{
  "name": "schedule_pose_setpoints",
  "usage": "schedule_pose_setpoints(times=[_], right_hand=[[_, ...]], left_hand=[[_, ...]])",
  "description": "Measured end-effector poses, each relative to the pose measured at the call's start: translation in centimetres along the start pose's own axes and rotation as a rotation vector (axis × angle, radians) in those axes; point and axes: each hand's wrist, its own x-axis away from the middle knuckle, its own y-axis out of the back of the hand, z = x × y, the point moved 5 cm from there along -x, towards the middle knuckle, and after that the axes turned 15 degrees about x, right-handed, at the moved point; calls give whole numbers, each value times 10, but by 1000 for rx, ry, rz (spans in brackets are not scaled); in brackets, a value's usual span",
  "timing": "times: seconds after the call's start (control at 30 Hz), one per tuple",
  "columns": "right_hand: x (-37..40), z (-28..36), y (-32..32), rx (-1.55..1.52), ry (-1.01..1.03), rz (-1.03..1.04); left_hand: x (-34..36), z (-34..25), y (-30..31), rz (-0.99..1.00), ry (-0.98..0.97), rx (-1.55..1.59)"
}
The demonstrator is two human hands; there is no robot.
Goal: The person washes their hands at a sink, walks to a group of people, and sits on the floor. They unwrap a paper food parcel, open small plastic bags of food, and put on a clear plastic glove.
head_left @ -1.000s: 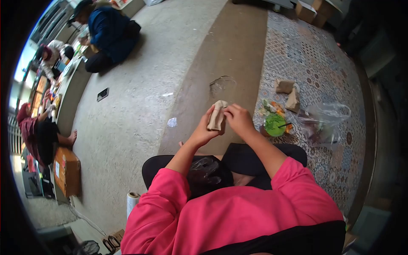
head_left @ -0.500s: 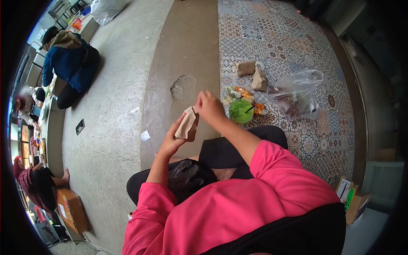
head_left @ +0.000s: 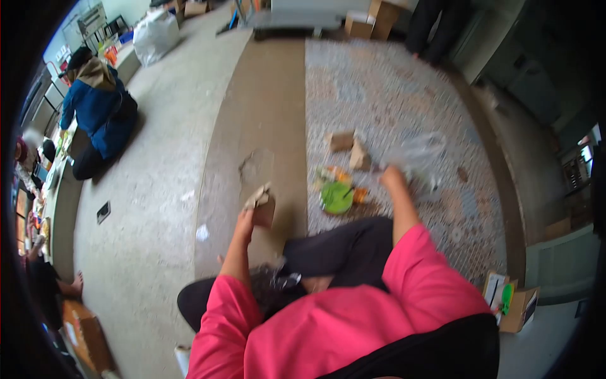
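A small brown paper bag (head_left: 264, 210) is held upright in my left hand (head_left: 245, 222), its top edge crumpled. My right hand (head_left: 391, 178) is at the left side of a clear plastic bag (head_left: 421, 165) on the patterned floor; its fingers are blurred, so whether they grip anything is unclear. Left of that hand lie a green round item (head_left: 336, 197) with a dark stick on it and an orange and white packet (head_left: 334, 175). Two more brown paper bags, one on its side (head_left: 341, 141) and one upright (head_left: 360, 155), sit just beyond.
Dark crumpled plastic (head_left: 271, 281) lies at my lap. A person in blue (head_left: 101, 110) kneels at the upper left by a long low ledge. Another person's dark-clad legs (head_left: 432, 28) stand at the top right. Cardboard boxes are at the lower left (head_left: 88, 335) and lower right (head_left: 517, 309).
My right hand has left the paper bag in my left hand and moved right to the clear plastic bag. The camera view has tilted up, showing more of the far floor.
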Motion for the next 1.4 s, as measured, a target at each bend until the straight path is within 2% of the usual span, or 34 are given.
schedule_pose_setpoints(times=[0.03, 0.1, 0.13, 0.17, 0.2, 0.23, 0.27, 0.33, 0.37, 0.43, 0.5, 0.53, 0.57, 0.63, 0.7, 0.77, 0.83, 0.87, 0.97, 1.0, 1.03, 1.1, 1.17, 1.23, 1.3, 1.33, 1.37, 1.4], right_hand=[[-17, -8, -18, -17, -105, -63], [40, 29, 61, -405, -74, -278], [39, 48, 63, -595, 99, -422], [67, 80, 85, -625, 262, -463], [95, 112, 100, -751, 485, -350], [105, 143, 83, -759, 660, -109], [128, 170, 78, -659, 721, 126], [143, 203, 29, -511, 791, 126], [141, 215, -6, -507, 801, 128], [128, 224, -54, -186, 568, -225], [130, 230, -64, -633, 666, 428], [126, 236, -69, -695, 671, 479], [131, 241, -67, -702, 673, 486], [133, 239, -45, -908, 579, 474], [135, 237, -24, -938, 556, 424], [135, 238, -21, -988, 532, 322], [126, 242, -35, -973, 496, 290], [124, 243, -41, -953, 485, 258], [123, 247, -64, -933, 525, 258], [125, 250, -65, -904, 603, 118], [123, 252, -73, -910, 584, 127], [122, 256, -98, -1085, 497, 426], [121, 253, -104, -1090, 450, 390], [117, 254, -87, -1201, 378, 453], [106, 265, -93, -1331, 444, 435], [111, 261, -70, -1247, 465, 314], [110, 260, -58, -1208, 467, 296], [95, 269, -82, -1303, 504, 322]], left_hand=[[8, -7, -10, -21, 4, -45], [13, -10, -22, -48, -28, -104], [10, -6, -22, -75, -8, -92], [10, -8, -25, -99, -8, -141], [12, -11, -26, -132, -2, -198], [13, -12, -31, -118, -23, -191], [14, -13, -36, -80, -69, -159], [18, -12, -40, -6, -136, -122], [20, -11, -40, -15, -139, -117], [25, -14, -44, 41, -108, -99], [34, -30, -46, 56, -139, -2], [39, -43, -46, 18, -183, 53], [43, -52, -45, -15, -222, 108], [43, -62, -40, 17, -198, 182], [39, -75, -35, -19, -201, 57], [34, -89, -26, -55, -284, -399], [34, -94, -20, -22, -278, -540], [40, -99, -20, -32, -337, -663], [36, -78, 0, -102, -233, -746], [31, -70, 5, -92, -222, -758], [28, -60, 14, -136, -203, -658], [26, -49, 17, -171, -157, -570], [24, -58, 9, -181, -359, -836], [37, -72, -15, -148, -402, -841], [46, -82, -32, -153, -392, -846], [30, -68, -21, -125, -381, -843], [26, -64, -18, -158, -377, -833], [31, -69, -25, -174, -550, -814]])
